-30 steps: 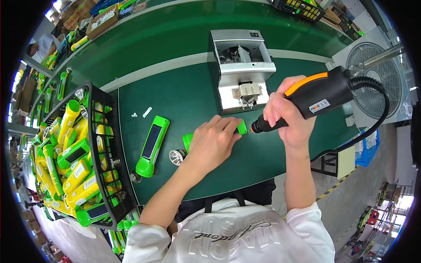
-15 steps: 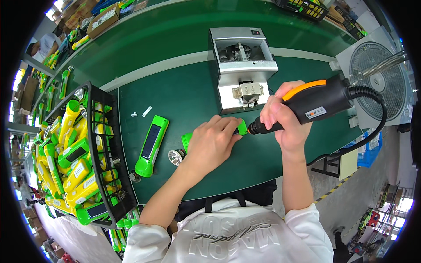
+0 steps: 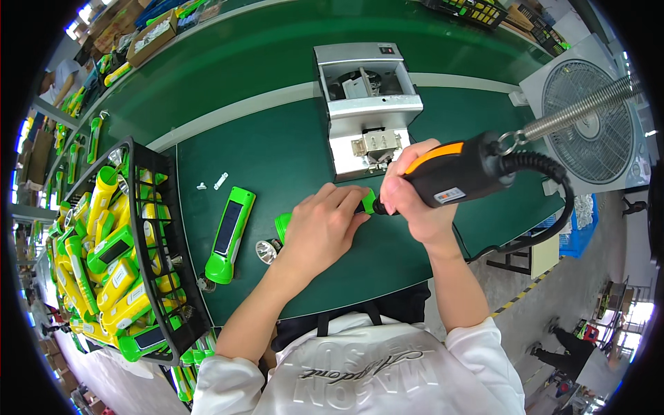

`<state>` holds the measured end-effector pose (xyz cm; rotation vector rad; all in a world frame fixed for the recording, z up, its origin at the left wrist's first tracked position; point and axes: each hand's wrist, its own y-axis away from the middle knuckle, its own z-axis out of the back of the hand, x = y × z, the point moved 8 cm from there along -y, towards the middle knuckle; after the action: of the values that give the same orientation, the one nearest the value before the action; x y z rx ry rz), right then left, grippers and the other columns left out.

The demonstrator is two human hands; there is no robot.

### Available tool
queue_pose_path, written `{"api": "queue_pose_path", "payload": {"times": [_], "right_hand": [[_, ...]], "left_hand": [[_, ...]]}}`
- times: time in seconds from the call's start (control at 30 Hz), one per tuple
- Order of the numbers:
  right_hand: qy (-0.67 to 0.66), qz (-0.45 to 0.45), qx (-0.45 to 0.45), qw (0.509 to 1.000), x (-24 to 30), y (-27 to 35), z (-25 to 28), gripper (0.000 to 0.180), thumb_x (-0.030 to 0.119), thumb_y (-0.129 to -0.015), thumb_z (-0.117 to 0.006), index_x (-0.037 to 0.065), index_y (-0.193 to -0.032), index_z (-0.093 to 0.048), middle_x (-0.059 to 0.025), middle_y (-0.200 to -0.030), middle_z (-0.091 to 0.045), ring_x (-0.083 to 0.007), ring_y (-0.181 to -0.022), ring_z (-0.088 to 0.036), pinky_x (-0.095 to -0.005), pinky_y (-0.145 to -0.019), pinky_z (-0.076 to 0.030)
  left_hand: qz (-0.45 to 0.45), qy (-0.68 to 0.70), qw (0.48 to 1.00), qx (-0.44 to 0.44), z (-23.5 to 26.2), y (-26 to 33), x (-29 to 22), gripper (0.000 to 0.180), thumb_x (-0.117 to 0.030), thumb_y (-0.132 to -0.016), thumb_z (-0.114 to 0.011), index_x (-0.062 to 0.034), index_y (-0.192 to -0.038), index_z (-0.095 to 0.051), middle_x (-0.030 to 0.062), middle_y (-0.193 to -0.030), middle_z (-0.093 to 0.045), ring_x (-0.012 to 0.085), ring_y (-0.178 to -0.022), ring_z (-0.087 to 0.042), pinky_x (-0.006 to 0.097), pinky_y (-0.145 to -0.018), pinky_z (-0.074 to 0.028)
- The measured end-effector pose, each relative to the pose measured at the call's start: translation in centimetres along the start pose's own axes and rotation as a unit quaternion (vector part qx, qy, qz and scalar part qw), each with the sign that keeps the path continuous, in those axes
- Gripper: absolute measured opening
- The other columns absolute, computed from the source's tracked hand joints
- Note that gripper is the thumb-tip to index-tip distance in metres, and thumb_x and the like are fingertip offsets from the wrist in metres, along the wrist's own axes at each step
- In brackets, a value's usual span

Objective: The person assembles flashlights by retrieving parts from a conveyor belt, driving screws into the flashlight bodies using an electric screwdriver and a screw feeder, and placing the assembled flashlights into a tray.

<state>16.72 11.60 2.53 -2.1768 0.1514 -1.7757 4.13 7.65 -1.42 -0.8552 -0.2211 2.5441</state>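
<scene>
My left hand [image 3: 319,232] is closed over a green flashlight body [image 3: 282,223] lying on the green bench, hiding most of it. A black electric screwdriver [image 3: 477,166] with an orange stripe is gripped in my right hand [image 3: 418,200]. Its tip meets the right end of the flashlight body. Whether a screw sits at the tip is hidden. Beside my left wrist lies a shiny reflector head [image 3: 267,252]. Farther left rests another green flashlight [image 3: 230,235] with a dark panel facing up. Two small white parts [image 3: 220,181] lie beyond it.
A silver screw-feeder machine [image 3: 377,105] stands behind my hands. At the left edge, a black basket [image 3: 155,277] overflows with yellow and green flashlights. A spring [image 3: 581,114] suspends the screwdriver, and its cable loops right. A white fan [image 3: 588,117] stands at far right.
My right hand and the screwdriver have moved left, bringing the tip up against the flashlight body. The view has shifted slightly. My left hand keeps its hold.
</scene>
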Motion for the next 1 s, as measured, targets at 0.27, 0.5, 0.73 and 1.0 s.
{"api": "queue_pose_path", "payload": {"times": [0.27,0.5,0.73,1.0], "right_hand": [[0.08,0.069,0.107,0.989,0.0,-0.1,-0.2,0.024,-0.004,-0.087,-0.061,0.005,-0.102,-0.044,-0.0059,-0.07,-0.051,-0.0128,-0.056,-0.053,-0.027,-0.05,-0.046],[-0.138,0.141,-0.008,0.98,5.3,-1.6,2.8,0.022,0.001,-0.087,-0.057,0.001,-0.106,-0.046,-0.0053,-0.064,-0.05,-0.014,-0.048,-0.048,-0.0308,-0.049,-0.046],[-0.132,0.18,-0.006,0.975,5.7,-4.2,1.7,0.021,0.001,-0.087,-0.056,0.001,-0.106,-0.045,-0.0073,-0.064,-0.05,-0.015,-0.049,-0.048,-0.0314,-0.051,-0.046],[-0.054,0.212,0.04,0.975,5.3,-3.5,0.3,0.021,-0.002,-0.091,-0.057,0.002,-0.106,-0.044,-0.0079,-0.069,-0.054,-0.0141,-0.053,-0.053,-0.0285,-0.051,-0.047]], "left_hand": [[-0.003,0.029,0.999,-0.025,0.4,-0.4,-0.3,0.028,-0.011,-0.079,-0.074,-0.0033,-0.104,-0.064,0.0097,-0.087,-0.066,0.0302,-0.081,-0.063,0.043,-0.067,-0.052],[-0.036,0.025,0.999,-0.012,-0.6,-0.6,-0.9,0.039,-0.012,-0.078,-0.075,-0.0039,-0.114,-0.064,0.0072,-0.106,-0.07,0.0273,-0.09,-0.065,0.04,-0.078,-0.055],[-0.107,-0.097,0.989,0.023,-2.9,-1.7,-3.2,0.041,-0.022,-0.078,-0.074,-0.005,-0.115,-0.065,0.0071,-0.12,-0.065,0.0233,-0.102,-0.065,0.037,-0.084,-0.054],[-0.071,-0.115,0.991,0.004,3.2,2.6,0.1,0.05,-0.025,-0.076,-0.078,-0.0089,-0.121,-0.063,0.0086,-0.12,-0.063,0.0265,-0.109,-0.061,0.039,-0.086,-0.051]]}}
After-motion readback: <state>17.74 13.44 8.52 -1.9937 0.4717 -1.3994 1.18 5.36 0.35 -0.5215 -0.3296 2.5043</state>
